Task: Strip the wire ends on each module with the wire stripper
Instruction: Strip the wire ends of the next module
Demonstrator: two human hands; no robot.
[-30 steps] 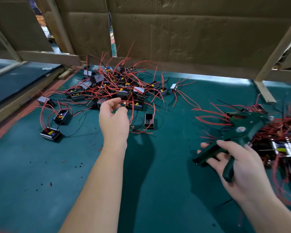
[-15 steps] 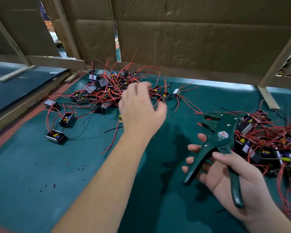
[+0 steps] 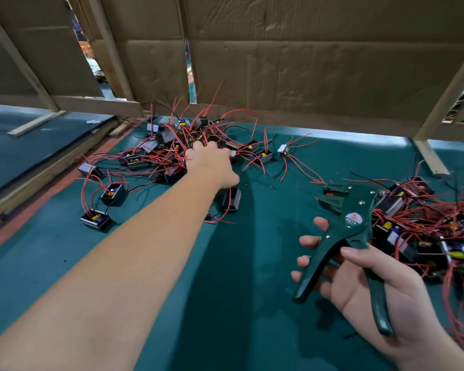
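Reaching long across the green mat (image 3: 239, 303), the left hand (image 3: 210, 163) lies knuckles-up on the left heap (image 3: 169, 148) of modules and red wires. Its fingertips are sunk among the wires, so I cannot tell whether they pinch a module or only rest there; my guess is it is fishing for the next piece. The right hand (image 3: 373, 285) hangs nearer the body, palm up, thumb curled over one handle of the stripper (image 3: 351, 234) and fingers cupped under the other. The handles stand apart and the jaws point away from the body, ready for a wire end. A right heap (image 3: 426, 236) lies just beside the tool's head, likely the finished lot kept apart from the left one. One module (image 3: 231, 199) sits by the left wrist, and a stray pair (image 3: 113, 194) lies toward the mat's left edge, where a wooden rail (image 3: 38, 178) runs. The stretch of mat between the arms gives room to work; cardboard (image 3: 306, 62) closes the back, and a post (image 3: 429, 156) stands behind the right heap.
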